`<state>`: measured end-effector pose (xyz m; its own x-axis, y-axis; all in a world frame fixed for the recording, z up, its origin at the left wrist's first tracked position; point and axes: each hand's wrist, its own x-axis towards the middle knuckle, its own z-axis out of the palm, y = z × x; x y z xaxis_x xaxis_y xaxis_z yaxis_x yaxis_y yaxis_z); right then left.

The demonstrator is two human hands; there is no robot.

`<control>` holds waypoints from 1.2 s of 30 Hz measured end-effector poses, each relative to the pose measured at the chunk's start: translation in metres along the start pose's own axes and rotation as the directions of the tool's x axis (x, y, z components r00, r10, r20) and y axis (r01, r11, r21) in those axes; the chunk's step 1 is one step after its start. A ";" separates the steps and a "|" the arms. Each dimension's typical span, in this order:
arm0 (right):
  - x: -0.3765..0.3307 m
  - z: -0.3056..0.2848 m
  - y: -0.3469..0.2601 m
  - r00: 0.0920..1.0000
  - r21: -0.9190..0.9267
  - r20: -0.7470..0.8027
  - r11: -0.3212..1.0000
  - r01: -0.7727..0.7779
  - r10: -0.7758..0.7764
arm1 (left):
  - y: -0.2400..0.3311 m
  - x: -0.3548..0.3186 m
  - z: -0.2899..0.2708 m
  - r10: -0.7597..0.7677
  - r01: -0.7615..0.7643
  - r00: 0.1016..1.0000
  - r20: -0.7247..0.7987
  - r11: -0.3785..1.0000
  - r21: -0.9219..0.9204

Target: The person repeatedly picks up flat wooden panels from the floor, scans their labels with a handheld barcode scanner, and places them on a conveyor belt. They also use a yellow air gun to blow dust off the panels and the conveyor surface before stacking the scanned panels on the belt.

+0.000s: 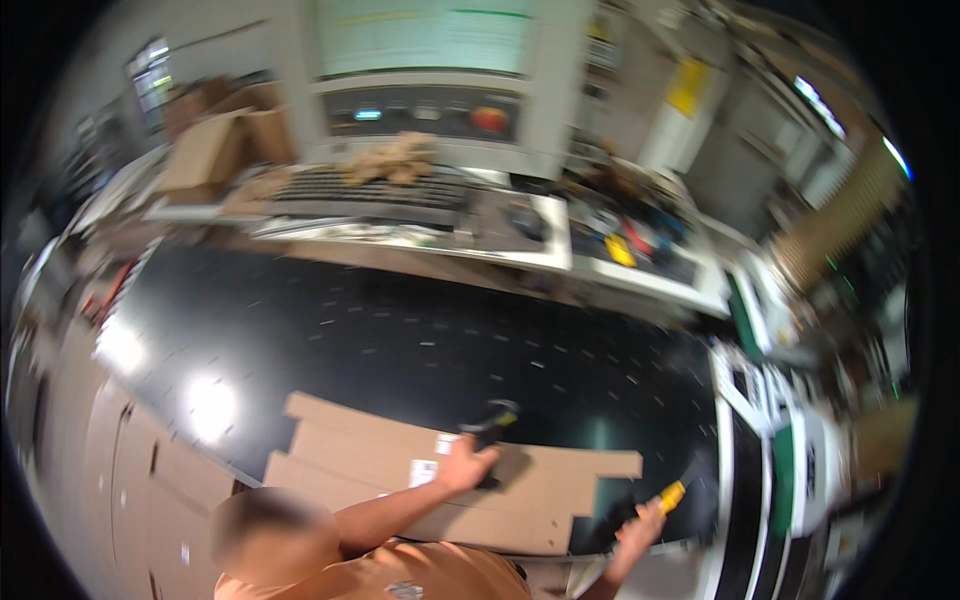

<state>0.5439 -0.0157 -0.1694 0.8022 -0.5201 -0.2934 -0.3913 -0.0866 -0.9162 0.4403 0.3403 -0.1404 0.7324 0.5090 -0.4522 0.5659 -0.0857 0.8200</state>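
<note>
My left hand is closed around a black handheld tool with a yellowish accent. Blur hides its exact kind. The hand is over a flat brown cardboard sheet with notched edges and white labels. Off to the right, beyond the sheet's edge, my right hand grips a yellow utility knife. A greyish tip points away from me, smeared by motion. Beneath sheet and hands lies a black work table with rows of short light marks.
Past the table, a shelf holds a keyboard with brown gloves, a mouse and assorted tools. Above it stands a machine panel with a screen and a red button. An opened carton sits far left; white machinery borders the right.
</note>
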 end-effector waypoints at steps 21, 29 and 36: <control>0.028 -0.004 0.006 0.990 -0.262 -0.030 0.956 0.128 -0.140 | -0.009 0.024 0.039 0.190 -0.201 0.980 -0.064 0.930 -0.308; 0.027 -0.012 0.019 0.933 -0.364 -0.141 0.894 0.263 -0.332 | -0.010 0.017 0.040 0.198 -0.210 0.978 -0.070 0.933 -0.293; 0.000 -0.010 -0.006 0.991 -0.100 0.056 0.987 0.129 -0.124 | -0.007 0.020 0.035 0.194 -0.208 0.978 -0.080 0.943 -0.258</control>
<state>0.5415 -0.0231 -0.1616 0.8684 -0.4571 -0.1923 -0.3277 -0.2380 -0.9143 0.4642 0.3213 -0.1671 0.7957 0.5494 -0.2549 0.2835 0.0340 0.9584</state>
